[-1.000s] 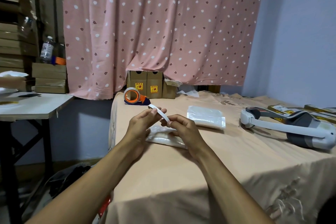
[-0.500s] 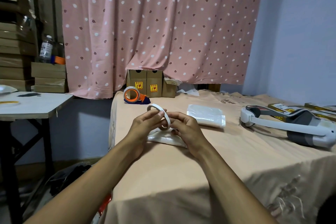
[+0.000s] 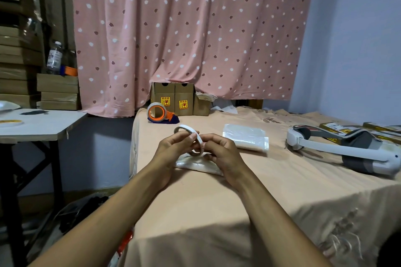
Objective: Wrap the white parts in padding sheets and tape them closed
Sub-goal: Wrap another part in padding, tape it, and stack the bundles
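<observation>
While left hand (image 3: 173,147) and right hand (image 3: 222,155) both pinch tape roll (image 3: 186,127), padded bundle (image 3: 196,166) lies just beneath

Single head-worn view, forward and down, close over the hands (image 3: 201,154).

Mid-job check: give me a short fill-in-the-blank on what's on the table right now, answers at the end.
1. Over the wrapped parcel, the left hand and right hand together hold a white roll of ____.
2. The white headset lies on the person's ____ side.
3. The tape dispenser near the cardboard boxes has an ____ spool.
4. The dotted curtain is coloured ____.

Missing words: tape; right; orange; pink.
</observation>
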